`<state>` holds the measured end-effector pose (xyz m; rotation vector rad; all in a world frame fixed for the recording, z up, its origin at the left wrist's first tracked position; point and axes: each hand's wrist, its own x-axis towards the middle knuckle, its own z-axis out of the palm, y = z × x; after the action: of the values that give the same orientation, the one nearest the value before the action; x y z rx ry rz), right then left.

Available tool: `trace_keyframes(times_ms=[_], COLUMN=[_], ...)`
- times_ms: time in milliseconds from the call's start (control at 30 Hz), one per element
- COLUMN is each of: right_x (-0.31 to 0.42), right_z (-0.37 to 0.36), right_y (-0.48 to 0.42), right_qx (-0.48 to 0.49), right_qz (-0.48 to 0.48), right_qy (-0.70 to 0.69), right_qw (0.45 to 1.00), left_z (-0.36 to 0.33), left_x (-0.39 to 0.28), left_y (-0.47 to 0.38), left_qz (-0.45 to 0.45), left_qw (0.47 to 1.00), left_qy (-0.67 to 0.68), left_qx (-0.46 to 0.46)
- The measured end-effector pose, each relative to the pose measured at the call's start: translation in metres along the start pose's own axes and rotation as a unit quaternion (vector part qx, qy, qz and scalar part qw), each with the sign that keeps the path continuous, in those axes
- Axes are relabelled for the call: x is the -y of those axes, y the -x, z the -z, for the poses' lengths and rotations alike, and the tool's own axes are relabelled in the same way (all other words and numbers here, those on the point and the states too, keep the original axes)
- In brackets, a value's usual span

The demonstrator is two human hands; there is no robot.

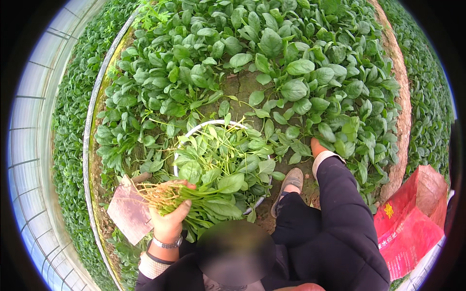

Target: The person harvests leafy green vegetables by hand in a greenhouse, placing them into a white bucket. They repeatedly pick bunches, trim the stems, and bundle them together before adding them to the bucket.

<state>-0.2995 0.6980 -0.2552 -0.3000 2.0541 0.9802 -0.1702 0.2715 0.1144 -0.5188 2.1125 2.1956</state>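
Observation:
My left hand (pixel 169 218) grips a bunch of spinach (pixel 204 203), its pale roots pointing left and its leaves spreading right over the rim of a round white container (pixel 196 127). That container is heaped with loose leaves and thin yellowish stems. My right hand (pixel 318 146) reaches in among the growing spinach plants (pixel 346 131) to the right of the container. Leaves cover its fingers, so what it touches or holds is hidden. Beside the left hand lies a flat, pinkish, worn blade or plate (pixel 129 211), with a short brown handle-like piece (pixel 142 177) near its upper edge.
Dense spinach (pixel 269 40) grows ahead. A grey hose or pipe (pixel 87 134) runs along the bed's left edge, with greenhouse film (pixel 27 127) beyond. At the right are a bare soil ridge (pixel 402 98) and a red printed sack (pixel 407 225). My shoe (pixel 293 178) stands close to the container.

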Motion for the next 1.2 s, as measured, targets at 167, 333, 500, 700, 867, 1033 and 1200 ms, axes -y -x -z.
trace_keyframes(times_ms=[167, 333, 500, 700, 867, 1033, 1200], right_x=[0.002, -0.004, -0.038, -0.090, -0.122, -0.134, -0.092], right_z=[0.003, -0.002, -0.007, -0.004, 0.081, 0.175, 0.267], right_y=[0.011, 0.029, 0.077, 0.133, 0.224, 0.306, 0.353], right_qx=[-0.003, -0.012, -0.057, -0.235, -0.434, -0.508, -0.502], right_qz=[-0.012, -0.051, -0.152, -0.279, -0.214, 0.086, 0.277], right_qy=[-0.047, -0.114, -0.265, -0.525, -0.651, -0.787, -0.774], right_qw=[0.999, 0.992, 0.951, 0.769, 0.585, 0.340, 0.267], left_z=[-0.003, 0.000, 0.008, 0.011, 0.023, 0.033, 0.035], left_x=[-0.004, -0.004, -0.005, -0.012, -0.021, -0.012, -0.014], left_y=[0.001, 0.007, 0.017, 0.031, 0.055, 0.063, 0.067], left_qz=[-0.005, -0.010, -0.014, -0.036, -0.073, -0.102, -0.061], left_qw=[1.000, 1.000, 1.000, 0.997, 0.994, 0.987, 0.964], left_qy=[0.015, 0.003, 0.002, 0.033, 0.037, 0.090, 0.200], left_qx=[0.001, 0.008, 0.001, 0.053, 0.066, 0.085, 0.164])
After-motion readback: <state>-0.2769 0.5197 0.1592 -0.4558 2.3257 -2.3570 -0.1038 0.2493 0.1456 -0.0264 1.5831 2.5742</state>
